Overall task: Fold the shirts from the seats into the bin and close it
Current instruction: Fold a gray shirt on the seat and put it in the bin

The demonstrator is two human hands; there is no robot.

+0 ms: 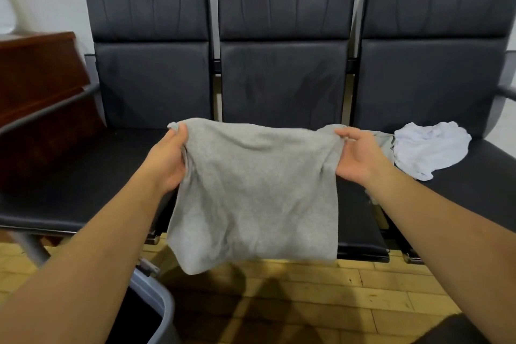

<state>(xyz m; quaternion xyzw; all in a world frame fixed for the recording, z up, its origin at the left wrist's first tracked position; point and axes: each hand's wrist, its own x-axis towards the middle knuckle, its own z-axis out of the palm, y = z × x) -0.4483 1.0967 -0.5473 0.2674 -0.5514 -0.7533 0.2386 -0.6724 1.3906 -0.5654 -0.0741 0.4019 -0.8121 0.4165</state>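
waiting room, 3 joined black seats (282, 86)

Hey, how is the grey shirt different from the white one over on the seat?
The grey shirt is held up, spread between the left hand and right hand; the white shirt lies on the right seat with no hand on it. The grey shirt hangs fairly flat; the white shirt is crumpled. Both are shirts outside the bin.
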